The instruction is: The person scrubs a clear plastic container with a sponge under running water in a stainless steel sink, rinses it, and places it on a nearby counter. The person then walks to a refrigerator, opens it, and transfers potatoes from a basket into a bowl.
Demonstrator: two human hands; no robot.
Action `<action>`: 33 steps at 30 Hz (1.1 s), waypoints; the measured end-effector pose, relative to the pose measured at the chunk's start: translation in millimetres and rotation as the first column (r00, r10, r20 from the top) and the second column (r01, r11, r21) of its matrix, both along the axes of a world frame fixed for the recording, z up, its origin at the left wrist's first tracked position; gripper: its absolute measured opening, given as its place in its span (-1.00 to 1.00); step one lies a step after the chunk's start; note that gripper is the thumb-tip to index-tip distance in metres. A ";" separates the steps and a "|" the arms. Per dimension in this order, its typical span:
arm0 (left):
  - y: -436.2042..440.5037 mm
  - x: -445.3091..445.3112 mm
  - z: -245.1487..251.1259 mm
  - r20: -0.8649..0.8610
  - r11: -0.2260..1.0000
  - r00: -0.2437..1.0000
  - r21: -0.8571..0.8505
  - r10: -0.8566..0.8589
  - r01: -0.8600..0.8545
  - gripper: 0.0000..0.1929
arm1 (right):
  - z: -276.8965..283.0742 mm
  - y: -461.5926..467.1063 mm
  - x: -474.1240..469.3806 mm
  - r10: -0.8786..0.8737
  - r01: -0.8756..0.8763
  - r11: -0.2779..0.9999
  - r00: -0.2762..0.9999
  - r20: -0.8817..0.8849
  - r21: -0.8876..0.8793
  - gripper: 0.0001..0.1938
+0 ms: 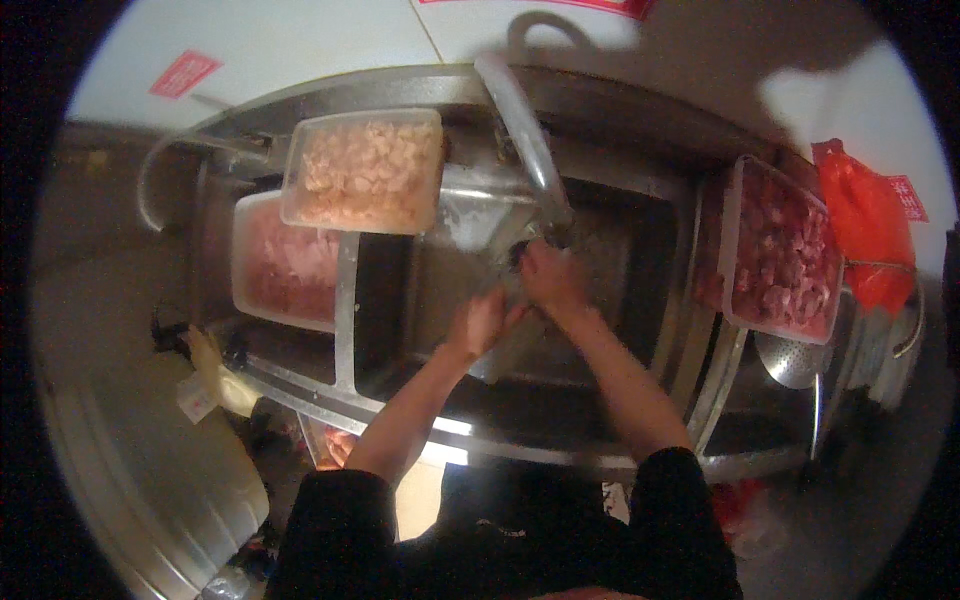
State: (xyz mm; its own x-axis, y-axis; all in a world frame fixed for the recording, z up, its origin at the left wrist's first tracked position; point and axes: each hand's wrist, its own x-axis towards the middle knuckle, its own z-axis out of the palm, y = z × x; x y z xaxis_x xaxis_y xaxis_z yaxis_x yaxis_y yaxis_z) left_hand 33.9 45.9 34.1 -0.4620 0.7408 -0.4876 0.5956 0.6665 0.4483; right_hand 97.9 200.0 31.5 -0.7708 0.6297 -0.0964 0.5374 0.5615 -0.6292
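Both hands are over the middle basin of a stainless steel sink (347, 300). My right hand (553, 279) is by the outlet of a faucet (525, 131), its fingers curled near a small dark thing (517, 253); blur hides whether it grips it. My left hand (484, 321) is just below and to the left, fingers bent toward the right hand, with nothing plainly seen in it. A clear, shiny film or stream of water (476, 221) shows behind the hands in the basin.
A plastic tub of pale meat pieces (367, 169) overlaps a tub of pink meat (285, 262) at left. Another tub of dark red meat (784, 262) sits at right, beside a red plastic bag (870, 225) and a perforated metal skimmer (791, 361). A large ribbed container (165, 480) stands at lower left.
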 end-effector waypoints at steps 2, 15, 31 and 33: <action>18.9 -10.4 5.1 0.019 0.999 0.999 0.008 -0.040 0.040 -0.50 | -45.6 48.3 -0.7 -0.162 0.133 0.978 0.970 -0.183 -0.158 -0.77; 124.2 1.8 -39.9 0.167 0.978 0.964 0.037 -0.208 0.205 -0.50 | -44.9 30.4 64.8 -0.324 0.306 0.940 0.939 -0.114 -0.151 -0.57; 72.8 -3.2 99.9 0.253 0.896 0.923 0.265 0.291 -0.355 -0.53 | 95.4 8.2 79.7 -0.165 0.098 0.976 0.917 -0.362 -0.196 -0.80; 66.4 -0.3 109.2 0.249 0.855 0.919 0.354 0.305 -0.380 -0.55 | 111.4 12.1 68.9 0.157 -0.164 0.986 0.959 -0.236 -0.010 -0.81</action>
State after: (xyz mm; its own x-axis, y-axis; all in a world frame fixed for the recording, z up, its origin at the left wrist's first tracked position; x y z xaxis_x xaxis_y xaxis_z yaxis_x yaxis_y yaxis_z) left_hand 33.6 112.3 143.4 -0.6548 0.6969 -0.2927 0.2471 0.5633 0.7885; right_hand 166.9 212.0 142.9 -0.8646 0.4958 0.0815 0.2783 0.6075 -0.7439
